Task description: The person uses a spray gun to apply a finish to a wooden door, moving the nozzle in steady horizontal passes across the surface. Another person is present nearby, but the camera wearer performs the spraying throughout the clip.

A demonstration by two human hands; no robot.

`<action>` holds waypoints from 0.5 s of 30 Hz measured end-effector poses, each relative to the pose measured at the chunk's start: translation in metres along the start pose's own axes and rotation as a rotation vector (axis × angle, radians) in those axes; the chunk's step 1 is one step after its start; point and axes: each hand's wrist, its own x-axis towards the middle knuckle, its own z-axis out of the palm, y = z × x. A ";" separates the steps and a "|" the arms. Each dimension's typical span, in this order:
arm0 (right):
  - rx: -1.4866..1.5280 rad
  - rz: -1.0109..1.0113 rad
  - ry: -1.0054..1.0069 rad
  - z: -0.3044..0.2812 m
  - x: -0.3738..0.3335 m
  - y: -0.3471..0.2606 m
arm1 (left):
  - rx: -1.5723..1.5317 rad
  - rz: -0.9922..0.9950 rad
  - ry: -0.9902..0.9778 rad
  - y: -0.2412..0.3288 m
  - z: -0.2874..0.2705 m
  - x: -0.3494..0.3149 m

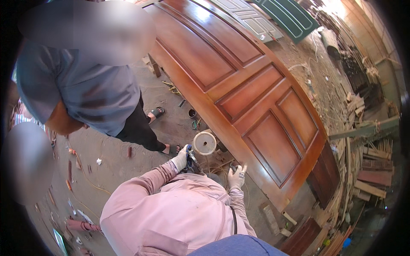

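My left hand [181,160], in a pale glove, is closed around the handle of what looks like a spray gun [194,164]. A round, off-white cup with a dark spot at its centre [204,143] tops it. My right hand [236,177], also gloved, is by the near edge of a glossy reddish-brown panelled door [205,91]. Its fingers are curled around a small dark thing [232,166] that I cannot make out. The door lies flat and raised above the ground, with recessed panels facing up.
A person in a grey shirt [98,89] stands at the left, beside the door. Another blurred person [29,162] is at the far left. Wood scraps [373,170] pile up on the right. A green door [288,17] and a white door [247,19] lie behind. A thin hose [92,181] crosses the ground.
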 end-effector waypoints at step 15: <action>-0.055 -0.009 -0.076 0.008 -0.021 0.005 | 0.032 0.077 0.199 0.010 0.078 -0.061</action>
